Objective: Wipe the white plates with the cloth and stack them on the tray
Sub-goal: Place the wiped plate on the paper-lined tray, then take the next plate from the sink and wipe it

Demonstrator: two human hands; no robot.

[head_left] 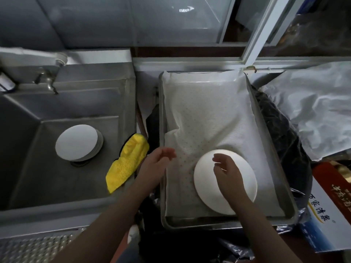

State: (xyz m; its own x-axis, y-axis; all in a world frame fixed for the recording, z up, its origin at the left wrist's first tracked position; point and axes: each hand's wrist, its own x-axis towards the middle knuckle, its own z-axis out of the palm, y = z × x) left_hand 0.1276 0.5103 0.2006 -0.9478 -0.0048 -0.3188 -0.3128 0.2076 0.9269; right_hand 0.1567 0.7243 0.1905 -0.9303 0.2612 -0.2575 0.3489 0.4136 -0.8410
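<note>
gleaming steel sink beside lined tray (dim kitchen)

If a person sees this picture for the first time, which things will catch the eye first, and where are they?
The bright yellow cloth draped over the edge of the steel sink stands out first. Next comes the white plate on the lined tray, with the right hand open above it and the left hand empty beside. A stack of white plates waits in the sink.

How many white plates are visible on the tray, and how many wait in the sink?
1 plate on the tray; a stack in the sink, number unclear.
</note>
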